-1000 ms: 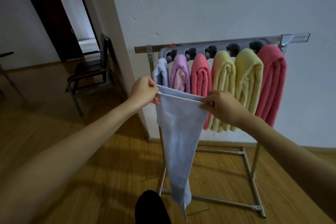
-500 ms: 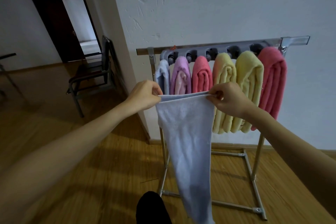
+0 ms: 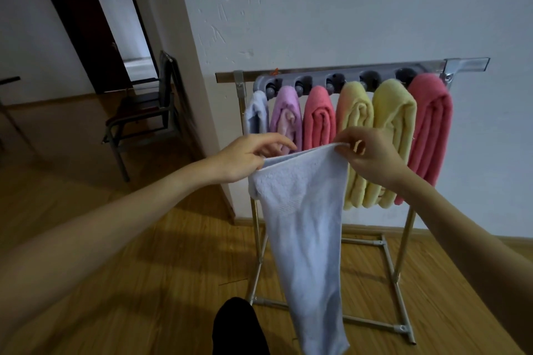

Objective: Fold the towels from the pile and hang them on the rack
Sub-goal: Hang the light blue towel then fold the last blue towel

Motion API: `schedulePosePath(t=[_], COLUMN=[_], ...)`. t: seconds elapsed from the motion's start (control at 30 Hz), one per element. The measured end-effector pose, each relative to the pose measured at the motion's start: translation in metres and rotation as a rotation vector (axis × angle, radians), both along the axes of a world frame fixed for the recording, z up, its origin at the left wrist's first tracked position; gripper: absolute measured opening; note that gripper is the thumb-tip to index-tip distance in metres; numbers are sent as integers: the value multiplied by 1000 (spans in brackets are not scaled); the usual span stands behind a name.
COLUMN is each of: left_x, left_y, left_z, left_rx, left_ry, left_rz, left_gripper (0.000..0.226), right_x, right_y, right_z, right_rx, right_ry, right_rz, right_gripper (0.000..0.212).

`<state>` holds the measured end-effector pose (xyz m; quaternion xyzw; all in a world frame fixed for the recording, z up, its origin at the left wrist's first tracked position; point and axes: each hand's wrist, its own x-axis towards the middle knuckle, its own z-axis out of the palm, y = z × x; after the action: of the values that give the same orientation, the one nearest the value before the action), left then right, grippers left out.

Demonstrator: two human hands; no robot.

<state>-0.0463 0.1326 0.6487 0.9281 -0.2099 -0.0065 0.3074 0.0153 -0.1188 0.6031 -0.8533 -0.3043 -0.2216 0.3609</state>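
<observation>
A long pale blue towel point(image 3: 305, 228) hangs in front of me, folded lengthwise, its lower end near the floor. My right hand point(image 3: 372, 155) pinches its top right corner. My left hand point(image 3: 245, 158) is at the top left corner with fingers stretched out towards the right; the thumb side is hidden behind the cloth. Behind stands a metal rack point(image 3: 331, 70) against the white wall. On its pegs hang folded towels: a pale blue one point(image 3: 256, 112), a lilac one point(image 3: 287, 115), a pink one point(image 3: 318, 118), two yellow ones point(image 3: 393, 135) and a pink one point(image 3: 431, 127).
The rack's steel legs and base frame point(image 3: 383, 242) stand on the wooden floor. A dark chair point(image 3: 144, 115) stands left by the wall corner, with an open doorway point(image 3: 121, 34) behind it. A dark shape point(image 3: 239, 326), perhaps my foot or leg, is at the bottom.
Both hands rose a little and came closer together, the right tilting the towel's top edge up. My left hand's fingers have straightened out from a closed pinch.
</observation>
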Motion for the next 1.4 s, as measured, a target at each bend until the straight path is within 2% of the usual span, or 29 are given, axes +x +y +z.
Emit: schedulePosePath(t=[0.17, 0.33, 0.5, 0.63, 0.83, 1.03, 1.4], left_x=[-5, -5, 0, 6, 13, 13, 14], left_y=[-3, -10, -17, -21, -22, -27, -26], left_z=[-4, -4, -9, -19, -33, -38, -39], left_rx=[148, 214, 128, 59, -199, -333, -429], left_ry=[58, 89, 141, 227, 374, 359, 306], left_rz=[-146, -58, 121, 211, 294, 321, 293], left_gripper=[68, 59, 61, 64, 77, 77, 67], right_x=[-5, -11, -11, -17, -23, -31, -35], right_y=[10, 21, 21, 24, 40, 57, 74], right_z=[-3, -8, -16, -23, -31, -37, -43], right_rx=[247, 303, 289, 417, 546, 465, 429], right_ry=[93, 101, 92, 229, 420, 346, 203], right_rz=[-9, -34, -29, 12, 118, 168, 259], right_gripper=[20, 20, 17, 22, 17, 14, 9])
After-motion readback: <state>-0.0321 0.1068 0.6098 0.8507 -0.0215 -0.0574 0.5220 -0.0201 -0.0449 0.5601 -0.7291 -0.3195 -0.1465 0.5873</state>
